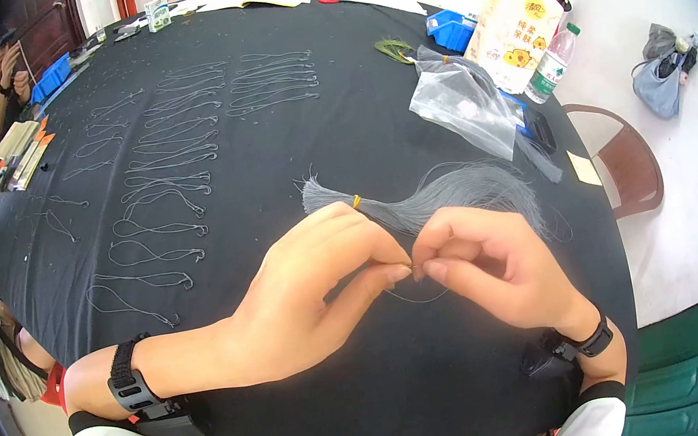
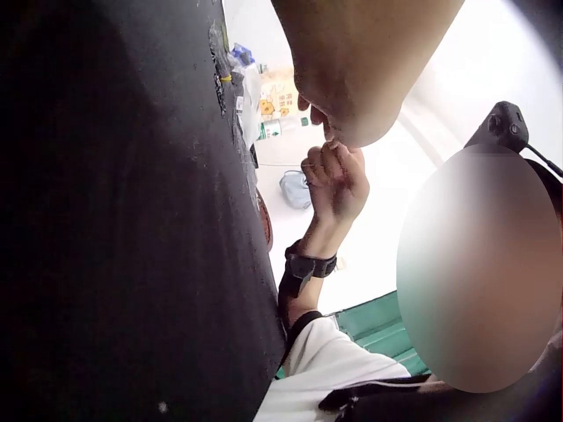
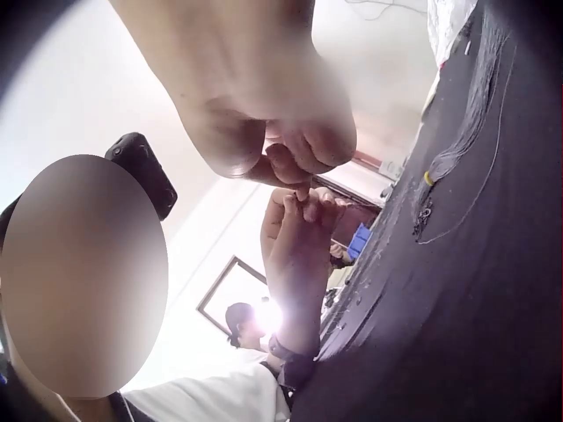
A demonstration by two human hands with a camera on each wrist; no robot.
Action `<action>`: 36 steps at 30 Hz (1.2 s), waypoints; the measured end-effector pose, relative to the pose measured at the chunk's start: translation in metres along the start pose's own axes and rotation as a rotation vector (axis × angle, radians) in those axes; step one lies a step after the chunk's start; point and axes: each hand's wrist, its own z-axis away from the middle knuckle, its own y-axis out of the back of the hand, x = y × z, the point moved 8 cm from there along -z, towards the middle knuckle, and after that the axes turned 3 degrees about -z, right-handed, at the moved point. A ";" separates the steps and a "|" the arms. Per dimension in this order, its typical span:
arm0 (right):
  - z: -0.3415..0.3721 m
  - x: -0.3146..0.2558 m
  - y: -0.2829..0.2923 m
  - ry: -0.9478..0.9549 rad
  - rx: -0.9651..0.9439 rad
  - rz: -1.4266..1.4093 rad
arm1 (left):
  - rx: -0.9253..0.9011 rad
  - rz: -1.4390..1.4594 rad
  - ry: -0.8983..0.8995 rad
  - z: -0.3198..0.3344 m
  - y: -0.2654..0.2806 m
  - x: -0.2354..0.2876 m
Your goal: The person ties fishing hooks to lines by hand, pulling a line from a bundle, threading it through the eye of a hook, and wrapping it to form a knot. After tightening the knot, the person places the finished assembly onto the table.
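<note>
1. Two bare hands meet above a round worktop (image 1: 331,414) covered in black cloth, seen from the wearer's head.
2. The left hand (image 1: 310,289) pinches a thin line (image 1: 419,300) between thumb and forefinger.
3. The right hand (image 1: 501,264) pinches the same line, its fingertips just beside the left hand's. The line sags in a shallow curve below both; details at the fingertips are too small to tell.
4. Just beyond the hands lies a bundle of grey strands (image 1: 460,192), bound near one end by a yellow tie (image 1: 357,202) and fanning out to the right.
5. To the left, looped grey cords (image 1: 174,159) lie in rough columns on the cloth.
6. At the far right are a clear plastic bag (image 1: 463,115), an upright green-capped bottle (image 1: 554,66), a yellow-and-white package (image 1: 512,33) and a blue tray (image 1: 449,30).
7. A brown chair (image 1: 632,167) stands beyond the worktop's right edge.
</note>
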 end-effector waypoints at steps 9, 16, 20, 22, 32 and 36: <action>0.003 0.008 -0.002 -0.073 -0.015 -0.096 | 0.078 -0.224 -0.201 0.003 0.000 0.017; 0.004 0.009 -0.004 -0.071 0.005 -0.132 | 0.131 -0.344 -0.289 0.008 0.001 0.022; 0.004 -0.001 -0.002 0.038 0.013 0.008 | 0.151 -0.375 -0.328 0.007 0.003 0.026; 0.004 -0.002 -0.001 0.072 0.050 0.057 | 0.163 -0.378 -0.339 0.007 0.004 0.029; 0.010 -0.012 -0.005 0.288 0.150 0.277 | 0.170 -0.275 -0.302 0.011 0.002 0.024; 0.010 -0.007 -0.006 0.272 0.160 0.303 | 0.083 -0.266 -0.263 0.012 -0.003 0.017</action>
